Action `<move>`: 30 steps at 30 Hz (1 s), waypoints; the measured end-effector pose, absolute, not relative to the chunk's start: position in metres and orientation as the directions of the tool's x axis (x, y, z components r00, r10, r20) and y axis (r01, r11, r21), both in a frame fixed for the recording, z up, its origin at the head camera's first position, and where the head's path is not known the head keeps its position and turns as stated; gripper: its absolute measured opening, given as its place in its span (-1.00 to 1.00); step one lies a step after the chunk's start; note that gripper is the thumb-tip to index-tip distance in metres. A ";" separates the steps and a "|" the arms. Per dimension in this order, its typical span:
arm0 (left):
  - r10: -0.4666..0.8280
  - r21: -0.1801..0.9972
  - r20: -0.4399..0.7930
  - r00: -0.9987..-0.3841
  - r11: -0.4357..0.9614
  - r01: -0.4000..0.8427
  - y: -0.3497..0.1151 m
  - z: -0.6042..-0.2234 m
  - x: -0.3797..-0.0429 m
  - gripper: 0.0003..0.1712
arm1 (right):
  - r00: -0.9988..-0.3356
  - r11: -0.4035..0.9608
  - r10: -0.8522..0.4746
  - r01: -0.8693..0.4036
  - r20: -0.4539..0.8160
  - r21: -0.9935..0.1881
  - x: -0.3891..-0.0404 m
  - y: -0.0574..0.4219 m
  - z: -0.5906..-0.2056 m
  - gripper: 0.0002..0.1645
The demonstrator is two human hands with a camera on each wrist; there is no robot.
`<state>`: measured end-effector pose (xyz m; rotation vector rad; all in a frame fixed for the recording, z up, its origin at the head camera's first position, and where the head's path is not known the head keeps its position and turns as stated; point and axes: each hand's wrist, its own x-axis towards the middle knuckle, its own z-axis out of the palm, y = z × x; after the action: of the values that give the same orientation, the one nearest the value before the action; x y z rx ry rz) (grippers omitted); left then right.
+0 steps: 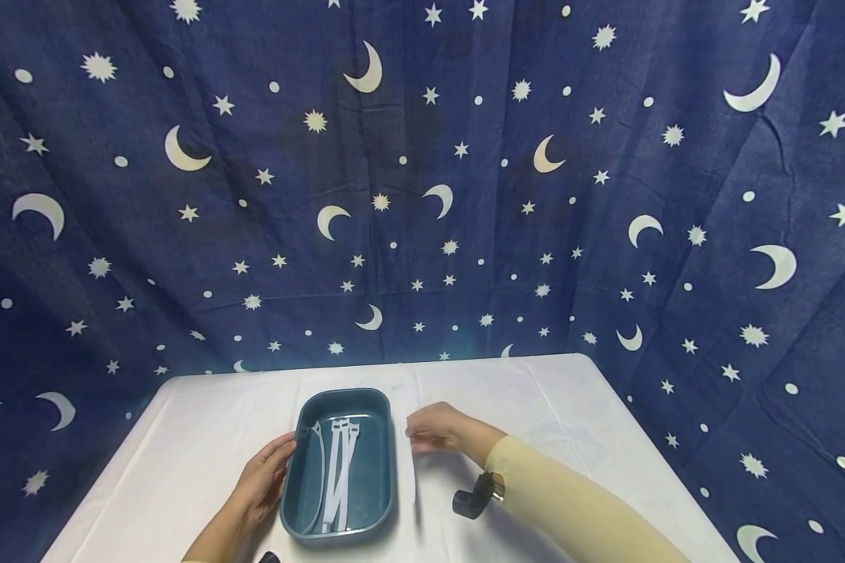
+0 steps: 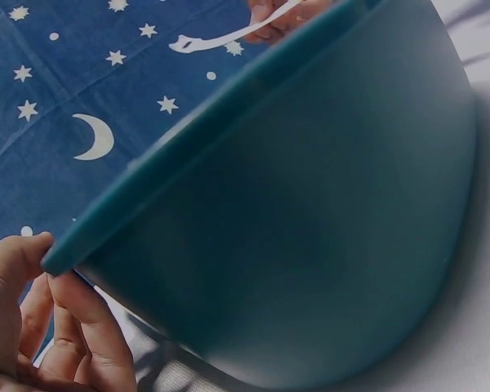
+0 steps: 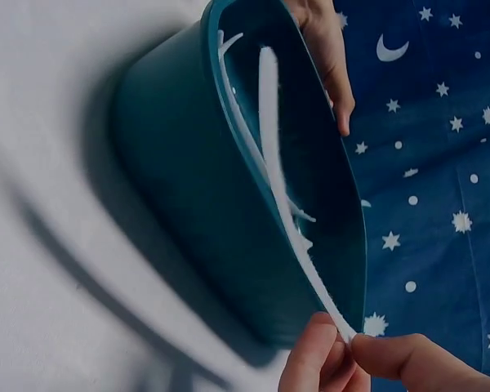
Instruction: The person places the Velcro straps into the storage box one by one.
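A dark teal bin (image 1: 372, 469) stands on the white table, with several white slotted straps (image 1: 333, 477), like hook-and-loop cable ties, lying inside. At its left side my left hand (image 1: 262, 477) holds the rim; the left wrist view shows thumb and fingers (image 2: 90, 318) pinching the rim's corner. Just right of the bin, my right hand (image 1: 436, 428) pinches another white strap (image 1: 409, 469) between thumb and fingers. That strap (image 3: 269, 139) hangs beside the rim, apart from the ones inside. Its slotted head (image 2: 182, 45) shows in the left wrist view.
White cloth covers the table (image 1: 535, 461), which reaches back to a dark blue curtain (image 1: 422, 195) with moons and stars. A black wrist camera (image 1: 472, 499) sits on my right wrist. At the bottom edge, part of another dark device (image 1: 270, 557) shows.
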<state>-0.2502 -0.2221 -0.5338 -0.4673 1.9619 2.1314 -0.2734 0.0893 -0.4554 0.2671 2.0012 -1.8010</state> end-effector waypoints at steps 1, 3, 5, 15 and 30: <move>-0.061 0.928 -0.367 -0.928 -0.095 -0.361 -0.222 -0.534 -0.250 -0.19 | -0.889 0.140 -0.143 0.418 -0.436 -0.898 -0.273 0.087 -0.455 -0.58; -0.069 0.927 -0.368 -0.927 -0.100 -0.360 -0.222 -0.535 -0.251 -0.20 | -0.890 0.154 -0.149 0.410 -0.431 -0.899 -0.273 0.082 -0.454 -0.62; -0.071 0.927 -0.368 -0.927 -0.101 -0.360 -0.221 -0.535 -0.251 -0.22 | -0.889 0.169 -0.159 0.404 -0.429 -0.899 -0.272 0.077 -0.452 -0.64; -0.070 0.919 -0.389 -0.919 -0.096 -0.382 -0.221 -0.536 -0.250 -0.19 | -0.906 0.200 -0.170 0.353 -0.388 -0.914 -0.268 0.051 -0.447 -0.72; -0.058 0.918 -0.391 -0.918 -0.087 -0.386 -0.223 -0.532 -0.250 -0.20 | -0.969 0.449 -0.106 0.154 -0.223 -0.880 -0.266 0.027 -0.446 -0.94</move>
<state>-0.2504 -0.2227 -0.5319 -0.4884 1.9519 2.1058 -0.2656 0.0268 -0.4461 0.0408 2.4553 -1.5299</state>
